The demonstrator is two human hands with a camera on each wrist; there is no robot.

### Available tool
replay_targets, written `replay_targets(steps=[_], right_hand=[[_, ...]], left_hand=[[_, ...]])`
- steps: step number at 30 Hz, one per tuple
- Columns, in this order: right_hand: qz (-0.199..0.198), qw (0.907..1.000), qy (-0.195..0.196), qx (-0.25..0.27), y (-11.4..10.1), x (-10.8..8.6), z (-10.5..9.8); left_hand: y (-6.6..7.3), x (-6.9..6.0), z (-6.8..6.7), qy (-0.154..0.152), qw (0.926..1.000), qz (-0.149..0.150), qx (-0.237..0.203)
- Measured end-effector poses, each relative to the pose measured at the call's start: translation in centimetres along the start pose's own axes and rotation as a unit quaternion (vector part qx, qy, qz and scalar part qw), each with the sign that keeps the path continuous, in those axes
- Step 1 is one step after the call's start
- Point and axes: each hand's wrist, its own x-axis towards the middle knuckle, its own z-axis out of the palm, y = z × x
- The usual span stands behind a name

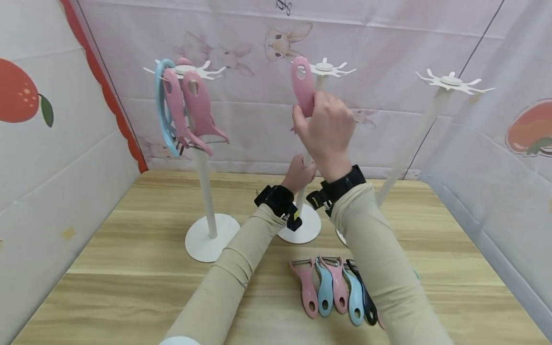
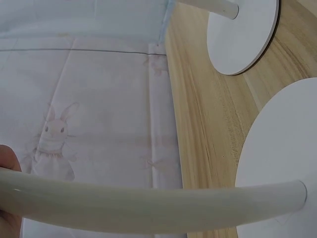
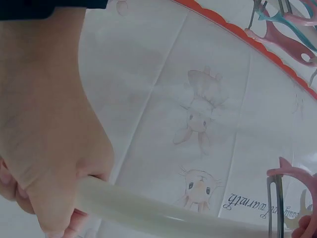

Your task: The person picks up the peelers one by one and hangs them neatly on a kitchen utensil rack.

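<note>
With my right hand [image 1: 329, 129] I hold a pink peeler [image 1: 303, 88] upright at the left of the middle stand's hook top [image 1: 325, 68]. Its handle hole is level with a hook; whether the hook passes through I cannot tell. The peeler's metal blade [image 3: 280, 208] shows in the right wrist view. Lower down, my left hand [image 1: 298, 175] grips the white pole [image 2: 124, 206] of that stand. On the left stand [image 1: 205, 191] hang two pink peelers [image 1: 198, 103] in front and a blue one [image 1: 161, 110], with another pink one partly hidden.
Several pink, blue and black peelers [image 1: 307, 290] lie in a row on the wooden table [image 1: 129, 282], partly under my right forearm. A third stand [image 1: 450, 81], its hooks bare, rises at the right. A printed cloth [image 1: 254, 120] hangs behind.
</note>
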Motion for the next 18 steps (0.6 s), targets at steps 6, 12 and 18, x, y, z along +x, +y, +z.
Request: replay_targets(steps=[6,12,18], right_hand=[[0.023,0.9990,-0.023,-0.032,0.1,0.0,0.5],[0.009,0.9991,-0.035,-0.020,0.1,-1.0,0.4],[-0.044,0.9985,-0.025,-0.024,0.9,-3.1,0.0]], left_hand=[[-1.3,0.5,0.1,0.006,0.9998,-0.011,0.013],[0.7,-0.4,0.0,0.010,0.9998,-0.002,0.019],[-0.9,0.6,0.1,0.027,0.9946,0.041,0.091]])
